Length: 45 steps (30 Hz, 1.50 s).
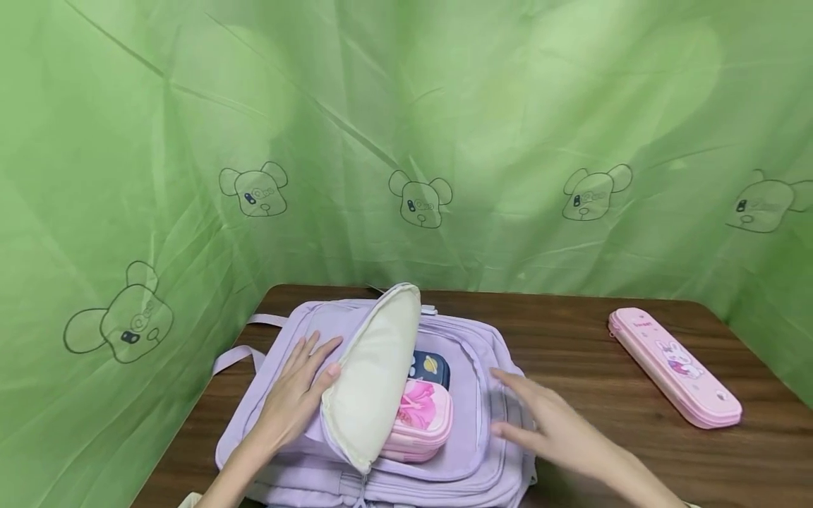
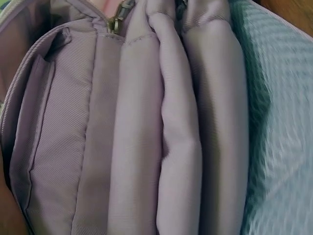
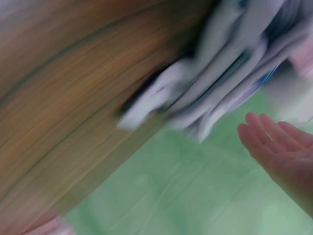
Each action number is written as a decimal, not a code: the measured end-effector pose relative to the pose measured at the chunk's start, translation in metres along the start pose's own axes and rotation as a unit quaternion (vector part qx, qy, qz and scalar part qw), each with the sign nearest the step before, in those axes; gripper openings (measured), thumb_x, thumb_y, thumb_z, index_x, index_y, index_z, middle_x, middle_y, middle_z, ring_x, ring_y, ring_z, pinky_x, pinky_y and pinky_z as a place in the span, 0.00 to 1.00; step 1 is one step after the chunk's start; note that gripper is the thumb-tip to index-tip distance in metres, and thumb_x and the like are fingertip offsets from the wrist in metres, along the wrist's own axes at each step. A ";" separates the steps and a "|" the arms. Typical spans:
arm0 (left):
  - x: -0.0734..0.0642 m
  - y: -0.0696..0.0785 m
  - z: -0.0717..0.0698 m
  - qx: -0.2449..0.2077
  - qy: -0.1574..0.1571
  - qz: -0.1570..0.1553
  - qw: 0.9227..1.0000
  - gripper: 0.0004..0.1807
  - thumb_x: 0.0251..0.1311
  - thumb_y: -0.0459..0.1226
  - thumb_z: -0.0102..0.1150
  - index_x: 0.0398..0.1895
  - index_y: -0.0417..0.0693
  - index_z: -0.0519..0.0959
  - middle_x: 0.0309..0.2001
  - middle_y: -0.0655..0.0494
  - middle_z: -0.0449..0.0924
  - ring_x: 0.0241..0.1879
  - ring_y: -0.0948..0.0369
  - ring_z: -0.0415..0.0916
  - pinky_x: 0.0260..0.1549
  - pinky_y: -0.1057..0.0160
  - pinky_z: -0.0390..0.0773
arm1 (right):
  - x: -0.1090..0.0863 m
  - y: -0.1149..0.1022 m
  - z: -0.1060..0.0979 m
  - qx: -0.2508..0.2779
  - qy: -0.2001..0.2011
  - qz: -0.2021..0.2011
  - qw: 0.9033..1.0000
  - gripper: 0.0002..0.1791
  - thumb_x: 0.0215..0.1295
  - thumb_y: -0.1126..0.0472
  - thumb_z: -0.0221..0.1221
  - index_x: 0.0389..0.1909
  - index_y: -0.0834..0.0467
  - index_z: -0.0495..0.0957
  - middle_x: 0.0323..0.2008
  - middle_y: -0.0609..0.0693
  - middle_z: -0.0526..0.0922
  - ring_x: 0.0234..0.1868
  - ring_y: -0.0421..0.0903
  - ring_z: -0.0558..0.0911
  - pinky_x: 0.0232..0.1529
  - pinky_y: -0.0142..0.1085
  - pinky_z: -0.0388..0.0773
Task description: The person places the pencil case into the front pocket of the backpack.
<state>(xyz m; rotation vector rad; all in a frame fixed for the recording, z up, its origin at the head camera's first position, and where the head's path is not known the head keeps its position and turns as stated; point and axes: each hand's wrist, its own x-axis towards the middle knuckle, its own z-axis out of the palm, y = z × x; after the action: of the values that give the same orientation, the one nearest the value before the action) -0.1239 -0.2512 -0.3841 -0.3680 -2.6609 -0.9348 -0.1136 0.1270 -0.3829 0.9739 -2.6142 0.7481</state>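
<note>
A lavender backpack [image 1: 470, 430] lies on the wooden table, its front pocket unzipped. The pocket's flap [image 1: 375, 374] is folded up to the left, cream lining showing. Inside sit a pink case [image 1: 422, 416] with a picture on its lid and, behind it, a dark blue case [image 1: 438, 365] with a planet print; the flap hides part of both. My left hand [image 1: 295, 398] rests spread on the flap's outer side, thumb at its edge. Over the pocket's right edge, my right hand [image 1: 555, 423] is held with fingers extended and nothing in it; the right wrist view is blurred.
A long pink pencil case [image 1: 670, 367] with a rabbit print lies on the table [image 1: 559, 324] at the right. Shoulder straps [image 1: 238, 356] stick out on the backpack's left. Green fabric [image 1: 495, 127] with bear drawings hangs behind and at both sides.
</note>
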 end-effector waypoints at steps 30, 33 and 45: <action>-0.001 -0.001 0.000 -0.005 0.010 0.004 1.000 0.23 0.68 0.47 0.44 0.66 0.58 0.66 0.69 0.42 0.54 0.67 0.39 0.45 0.55 0.29 0.46 | -0.132 0.208 -0.107 -0.111 -0.039 0.287 0.951 0.51 0.53 0.49 0.65 0.56 0.86 0.49 0.37 0.81 0.68 0.35 0.72 0.72 0.32 0.58 0.72; 0.000 -0.001 0.001 -0.004 0.013 0.004 1.000 0.24 0.68 0.47 0.45 0.66 0.59 0.66 0.69 0.43 0.54 0.67 0.39 0.45 0.55 0.29 0.46 | -0.130 0.216 -0.107 -0.101 -0.045 0.284 0.952 0.51 0.51 0.49 0.66 0.53 0.85 0.49 0.29 0.70 0.70 0.29 0.58 0.73 0.24 0.45 0.71; -0.003 0.000 0.000 0.003 0.005 -0.015 1.000 0.25 0.67 0.50 0.46 0.66 0.59 0.65 0.69 0.43 0.53 0.68 0.40 0.44 0.54 0.28 0.47 | -0.134 0.216 -0.116 -0.129 0.005 0.289 0.949 0.42 0.57 0.49 0.62 0.56 0.79 0.58 0.41 0.82 0.70 0.35 0.76 0.73 0.28 0.59 0.70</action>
<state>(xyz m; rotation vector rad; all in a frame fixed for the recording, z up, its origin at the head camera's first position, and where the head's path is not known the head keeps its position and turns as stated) -0.1213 -0.2516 -0.3850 -0.3227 -2.6666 -0.9362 -0.1514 0.4016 -0.4211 0.1201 -2.9110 0.4924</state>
